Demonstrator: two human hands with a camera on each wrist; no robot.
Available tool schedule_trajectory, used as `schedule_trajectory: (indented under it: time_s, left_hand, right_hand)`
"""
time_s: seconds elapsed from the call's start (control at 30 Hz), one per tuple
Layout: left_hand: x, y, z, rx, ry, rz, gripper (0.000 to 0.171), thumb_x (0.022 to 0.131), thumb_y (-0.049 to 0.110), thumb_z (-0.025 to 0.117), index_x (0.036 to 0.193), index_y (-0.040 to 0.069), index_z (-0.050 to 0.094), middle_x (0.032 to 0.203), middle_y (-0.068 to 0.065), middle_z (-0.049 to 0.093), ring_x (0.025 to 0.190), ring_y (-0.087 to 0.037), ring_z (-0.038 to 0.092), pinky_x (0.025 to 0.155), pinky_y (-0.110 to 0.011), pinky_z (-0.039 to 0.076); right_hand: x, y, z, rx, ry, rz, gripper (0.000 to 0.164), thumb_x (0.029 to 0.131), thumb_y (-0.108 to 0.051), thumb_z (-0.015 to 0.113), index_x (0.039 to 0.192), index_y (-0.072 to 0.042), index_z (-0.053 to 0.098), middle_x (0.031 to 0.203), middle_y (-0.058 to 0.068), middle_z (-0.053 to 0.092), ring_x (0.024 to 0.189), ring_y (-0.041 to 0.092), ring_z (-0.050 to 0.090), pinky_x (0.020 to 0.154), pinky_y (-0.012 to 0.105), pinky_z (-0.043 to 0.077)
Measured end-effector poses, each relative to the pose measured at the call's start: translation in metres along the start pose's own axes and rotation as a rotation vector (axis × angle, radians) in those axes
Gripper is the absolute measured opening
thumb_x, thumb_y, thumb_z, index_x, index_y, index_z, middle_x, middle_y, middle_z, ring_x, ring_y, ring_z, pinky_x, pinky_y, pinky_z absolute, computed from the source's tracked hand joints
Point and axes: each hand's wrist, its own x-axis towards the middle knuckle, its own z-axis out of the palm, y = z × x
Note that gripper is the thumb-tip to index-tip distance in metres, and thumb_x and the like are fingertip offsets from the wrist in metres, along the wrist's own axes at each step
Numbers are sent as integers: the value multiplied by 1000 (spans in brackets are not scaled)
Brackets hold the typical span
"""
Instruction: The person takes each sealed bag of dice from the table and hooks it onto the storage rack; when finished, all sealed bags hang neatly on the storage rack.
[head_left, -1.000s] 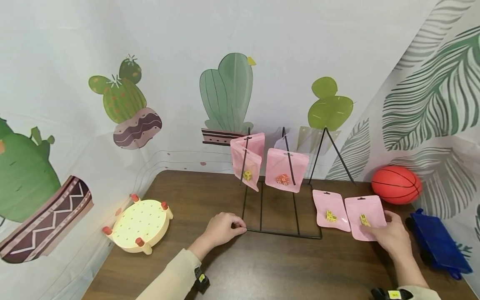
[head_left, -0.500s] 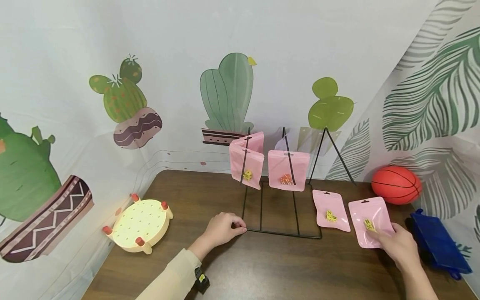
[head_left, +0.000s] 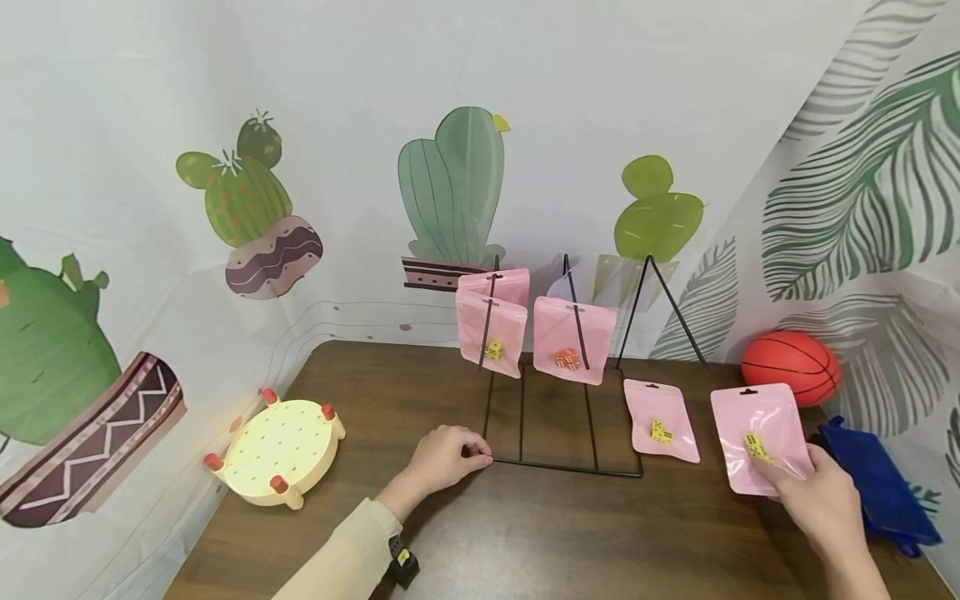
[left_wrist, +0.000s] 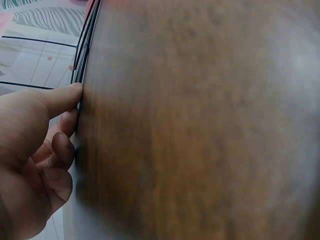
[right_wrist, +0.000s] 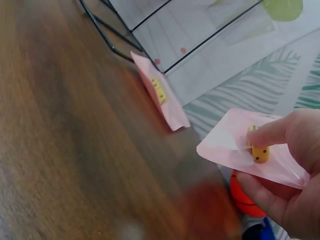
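My right hand (head_left: pixel 821 504) pinches a pink zip bag (head_left: pixel 765 408) by its lower right part, thumb on top over the yellow dice (right_wrist: pixel 260 150) inside. The bag is lifted off the table, its slotted end pointing away. My left hand (head_left: pixel 446 458) pinches the front left corner of a black wire rack (head_left: pixel 566 467) with thumb and fingertip. Pink bags hang on two of the rack's prongs: some with yellow dice (head_left: pixel 493 350) on the left, one with orange dice (head_left: pixel 567 359) in the middle. Nothing hangs on the right prong. Another pink bag (head_left: pixel 660 404) with yellow dice lies beside the rack.
A small red basketball (head_left: pixel 791 367) sits at the back right, with a blue plastic cart-like thing (head_left: pixel 885 475) in front of it. On the left stands a round, pale yellow board (head_left: pixel 281 446) with red-tipped legs. A printed cloth wall (head_left: pixel 555 125) closes off the back.
My right hand has raised the pink bag off the table and moved it right, apart from the other lying bag. The hanging bags have swung slightly. My left hand has stayed on the rack.
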Motion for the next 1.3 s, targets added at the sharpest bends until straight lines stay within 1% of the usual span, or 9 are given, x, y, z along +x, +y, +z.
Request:
schedule_trajectory:
  time_s: [0.17, 0.27, 0.37, 0.53, 0.73, 0.9, 0.97, 1.13, 1.3]
  left_hand:
    - [0, 0, 0, -4, 4, -2, 4, 91, 36, 81, 89, 36, 78, 76, 26, 60, 68, 3, 55, 60, -26, 45]
    - [-1, 0, 0, -8, 10, 2, 4, 91, 35, 81, 89, 35, 78, 77, 26, 60, 68, 2, 55, 60, -26, 45]
    - [-1, 0, 0, -11, 12, 4, 5, 91, 33, 82, 89, 35, 78, 77, 25, 61, 68, 2, 55, 60, -27, 45]
    - [-1, 0, 0, -12, 7, -1, 5, 91, 34, 81, 89, 36, 78, 77, 26, 60, 68, 3, 56, 60, -27, 45]
    - [-1, 0, 1, -23, 3, 1, 5, 91, 34, 82, 89, 35, 78, 77, 25, 60, 69, 2, 56, 60, -26, 45]
    - [-1, 0, 1, -20, 7, -2, 5, 91, 34, 81, 89, 36, 78, 77, 25, 60, 69, 2, 55, 60, -26, 45]
    - [-1, 0, 1, -20, 8, -4, 5, 91, 34, 81, 89, 35, 78, 77, 25, 60, 68, 2, 56, 60, -26, 45]
    - [-2, -1, 1, -20, 4, -5, 4, 92, 35, 81, 89, 35, 78, 77, 25, 60, 69, 2, 56, 61, -27, 45]
    - [-1, -1, 1, -21, 2, -1, 5, 91, 35, 81, 88, 34, 78, 77, 25, 60, 69, 2, 56, 61, -27, 45]
  right_hand:
    - [-7, -9, -4, 42, 52, -25, 65, 88, -39, 83, 127, 7, 58, 113, 35, 64, 85, 32, 57, 62, 32, 40]
    - [-13, -13, -5, 103, 87, -64, 55, 86, -35, 86, 120, 2, 62, 92, 16, 70, 75, 14, 50, 57, 25, 39]
    - [-19, -19, -6, 186, 98, -112, 45, 85, -28, 88, 113, -2, 63, 78, -7, 66, 69, 5, 48, 56, 22, 41]
    - [-28, -31, -7, 334, 58, -191, 32, 86, -12, 86, 110, -12, 65, 82, -23, 65, 65, -1, 59, 56, 18, 47]
    - [-37, -43, -9, 522, -28, -279, 40, 88, 4, 79, 118, -19, 66, 95, -19, 70, 71, 0, 67, 60, 18, 53]
    - [-43, -51, -8, 868, -113, -392, 49, 85, 26, 66, 122, -6, 68, 99, -4, 76, 77, 6, 73, 63, 21, 57]
    - [-45, -56, -7, 951, -153, -469, 51, 84, 32, 60, 124, 1, 65, 101, 0, 77, 81, 7, 74, 65, 22, 57]
    - [-47, -67, -7, 999, -213, -613, 56, 81, 38, 52, 127, 6, 61, 106, 1, 76, 86, 8, 75, 68, 23, 58]
    - [-49, -76, -4, 1023, -225, -656, 61, 79, 39, 51, 130, 8, 60, 109, 3, 76, 87, 10, 75, 69, 24, 58]
